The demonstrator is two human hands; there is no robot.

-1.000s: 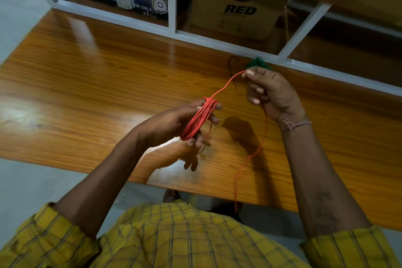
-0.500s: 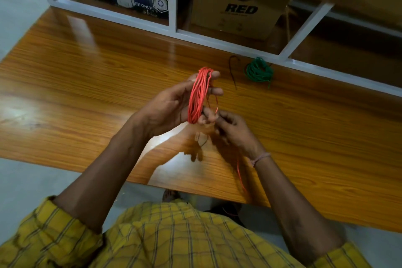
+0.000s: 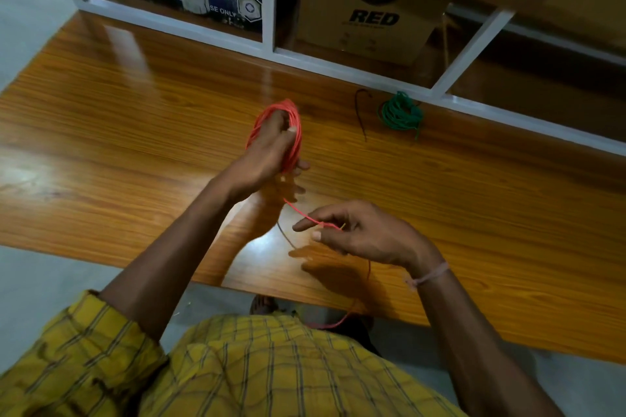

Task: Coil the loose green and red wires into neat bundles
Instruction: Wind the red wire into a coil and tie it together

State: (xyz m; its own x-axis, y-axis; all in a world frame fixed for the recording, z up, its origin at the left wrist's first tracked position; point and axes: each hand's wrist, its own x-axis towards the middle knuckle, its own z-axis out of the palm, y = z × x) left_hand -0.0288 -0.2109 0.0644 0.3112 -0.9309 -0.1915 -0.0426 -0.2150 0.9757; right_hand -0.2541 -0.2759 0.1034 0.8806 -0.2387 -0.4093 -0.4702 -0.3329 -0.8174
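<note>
Winding: red wire, late in the coiling, by my judgement.
Right hand (image 3: 366, 234): nearest; thumb and fingers pinch the wire near its bare tip.
Slack: trails below that pinch, off the table (image 3: 135, 118) edge.
Left hand (image 3: 271, 152): beyond; red coil (image 3: 294, 132) looped around its fingers.
Next: lay the short end around the coil.
Green bundle (image 3: 401, 112): farthest, resting on the table.

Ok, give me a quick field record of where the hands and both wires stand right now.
left hand: holds the red coil, loops wrapped round the fingers
right hand: pinches the red wire's free strand near its end
red slack: a length hangs past the table edge by the shirt
green bundle: coiled, lying on the table near the white frame, untouched
dark wire piece: lies left of the green bundle
</note>
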